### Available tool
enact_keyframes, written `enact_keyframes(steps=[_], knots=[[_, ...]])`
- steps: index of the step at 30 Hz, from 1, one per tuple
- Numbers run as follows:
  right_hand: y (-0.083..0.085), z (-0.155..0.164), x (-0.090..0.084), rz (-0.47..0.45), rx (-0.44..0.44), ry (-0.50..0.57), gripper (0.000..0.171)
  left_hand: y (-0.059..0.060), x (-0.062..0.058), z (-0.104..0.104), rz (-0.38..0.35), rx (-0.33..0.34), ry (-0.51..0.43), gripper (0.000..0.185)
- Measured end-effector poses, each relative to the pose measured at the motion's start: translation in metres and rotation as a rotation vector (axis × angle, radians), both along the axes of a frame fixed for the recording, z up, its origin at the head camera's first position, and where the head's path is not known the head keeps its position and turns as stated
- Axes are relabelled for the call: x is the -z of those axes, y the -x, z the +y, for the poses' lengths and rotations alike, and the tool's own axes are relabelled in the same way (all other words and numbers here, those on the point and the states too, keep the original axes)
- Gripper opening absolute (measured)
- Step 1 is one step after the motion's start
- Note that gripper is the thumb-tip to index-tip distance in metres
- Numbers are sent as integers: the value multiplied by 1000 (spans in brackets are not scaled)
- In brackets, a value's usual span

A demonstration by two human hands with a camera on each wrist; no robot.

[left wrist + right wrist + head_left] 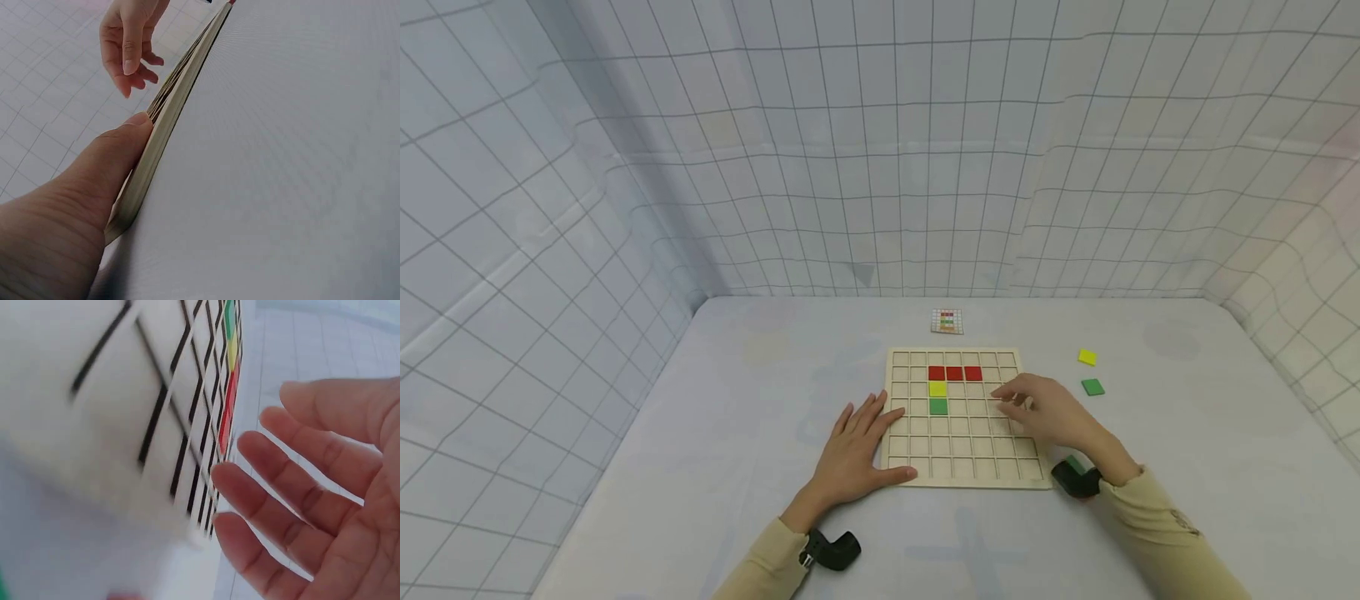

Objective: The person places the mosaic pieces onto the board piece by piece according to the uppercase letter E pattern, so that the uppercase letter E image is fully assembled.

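Steadying of grid board [962,450] by flat left hand [857,450]; right hand [1048,412] hovers, fingers apart, empty; green tile [1093,387] pickup judged next

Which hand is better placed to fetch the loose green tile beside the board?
Right, probably. The right hand hovers open over the board's right side, nearest the green tile lying on the table. The left hand rests flat against the board's left edge, steadying it.
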State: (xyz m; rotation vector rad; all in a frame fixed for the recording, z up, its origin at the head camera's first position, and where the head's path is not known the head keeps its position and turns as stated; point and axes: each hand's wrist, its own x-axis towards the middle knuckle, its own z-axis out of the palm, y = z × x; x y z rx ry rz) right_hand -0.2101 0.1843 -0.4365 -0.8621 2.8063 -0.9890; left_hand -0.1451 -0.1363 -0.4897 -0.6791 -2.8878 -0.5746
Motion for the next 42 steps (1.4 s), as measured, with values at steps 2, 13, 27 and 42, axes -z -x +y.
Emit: enact_keyframes(steps=[2, 13, 27, 42], knots=[[0, 12, 0, 7, 91, -8, 16, 0, 0, 0, 2, 1, -4, 87], [2, 73, -2, -55, 436, -99, 40, 1, 3, 0, 2, -2, -14, 88], [10, 97, 9, -131, 463, -148, 51, 0, -1, 1, -14, -4, -5, 87], [12, 89, 16, -143, 425, -116, 36, -1, -2, 1, -18, 0, -20, 86]])
